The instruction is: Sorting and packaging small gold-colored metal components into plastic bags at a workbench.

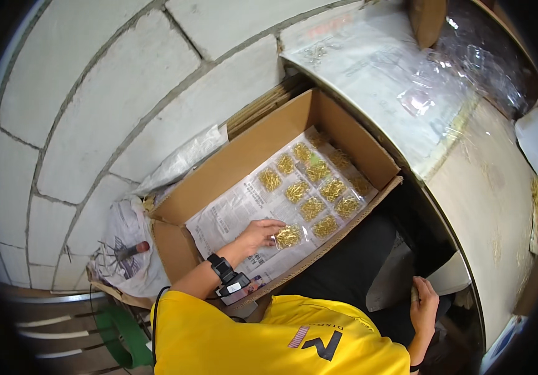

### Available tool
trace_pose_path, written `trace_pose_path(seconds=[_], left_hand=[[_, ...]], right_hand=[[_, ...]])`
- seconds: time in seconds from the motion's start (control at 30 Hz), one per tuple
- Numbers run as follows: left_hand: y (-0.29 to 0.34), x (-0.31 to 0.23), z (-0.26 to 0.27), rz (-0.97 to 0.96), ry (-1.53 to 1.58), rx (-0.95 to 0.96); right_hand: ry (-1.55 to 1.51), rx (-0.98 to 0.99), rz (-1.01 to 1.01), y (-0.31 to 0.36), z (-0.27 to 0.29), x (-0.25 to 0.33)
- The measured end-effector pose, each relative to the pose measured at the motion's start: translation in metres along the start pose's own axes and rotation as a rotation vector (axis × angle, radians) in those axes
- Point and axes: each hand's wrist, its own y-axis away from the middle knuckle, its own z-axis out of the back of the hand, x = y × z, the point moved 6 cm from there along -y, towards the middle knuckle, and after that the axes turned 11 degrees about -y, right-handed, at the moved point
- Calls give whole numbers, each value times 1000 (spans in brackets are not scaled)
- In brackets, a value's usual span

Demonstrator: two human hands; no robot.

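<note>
My left hand (261,235) reaches into a cardboard box (219,169), its fingers closed on the edge of a clear plastic case (289,236). Small gold-coloured metal pieces, thin and pin-like, fill the case. It sits beside a matching case (324,227) on printed newspaper (231,206) that lines the box floor. Several more such cases stand in rows toward the far right end of the box. Outside the box, my right hand (425,304) hangs near my leg with loosely curled fingers; nothing shows in it.
A pale block wall (113,94) rises at the left and back. To the right stands a table (488,206) with clear plastic pieces (475,59) piled at its far end. A white plastic bag (122,256), a dark-red-handled tool (133,250) and a green ring-shaped object (119,337) lie left of the box.
</note>
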Motion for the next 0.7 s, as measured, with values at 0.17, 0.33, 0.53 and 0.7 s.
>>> trace_pose_path(seconds=[0.17, 0.33, 0.53, 0.7], left_hand=[[3, 8, -14, 20, -23, -34], [22, -9, -12, -217, -627, -238], [33, 25, 3, -178, -590, -304], [110, 102, 50, -116, -723, -551]], right_hand=[[-7, 65, 13, -11, -17, 2], [7, 169, 18, -22, -36, 4], [33, 248, 68, -25, -48, 6], [33, 446, 343, -56, -86, 34]])
